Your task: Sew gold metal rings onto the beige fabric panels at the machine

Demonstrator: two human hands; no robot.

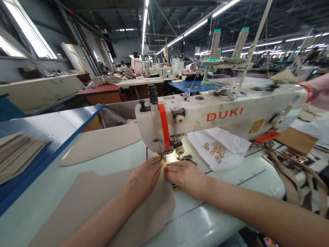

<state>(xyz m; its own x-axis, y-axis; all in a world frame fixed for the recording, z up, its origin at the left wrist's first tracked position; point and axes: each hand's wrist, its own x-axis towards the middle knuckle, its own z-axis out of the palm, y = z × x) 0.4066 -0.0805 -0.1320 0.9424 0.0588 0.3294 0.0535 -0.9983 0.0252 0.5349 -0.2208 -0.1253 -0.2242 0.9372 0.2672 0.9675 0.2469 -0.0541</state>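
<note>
A flat beige panel (108, 195), fabric or leather, lies on the bed of a white sewing machine (195, 113). Its upper right edge runs up to the lit needle area (169, 157). My left hand (145, 176) rests on the panel with its fingers stretched towards the presser foot. Just right of the needle, my right hand (186, 176) has its fingers curled and pinched at the panel's edge. The fingertips of both hands are close together, and the foot partly hides them. A second beige piece (102, 142) lies behind the panel, left of the machine head.
Gold-coloured metal rings or clasps (217, 151) lie on a white sheet (231, 159) under the arm. Beige straps (290, 171) hang at the right. A stack of panels (20, 156) sits on the blue table at left. Two thread cones (215, 44) stand behind.
</note>
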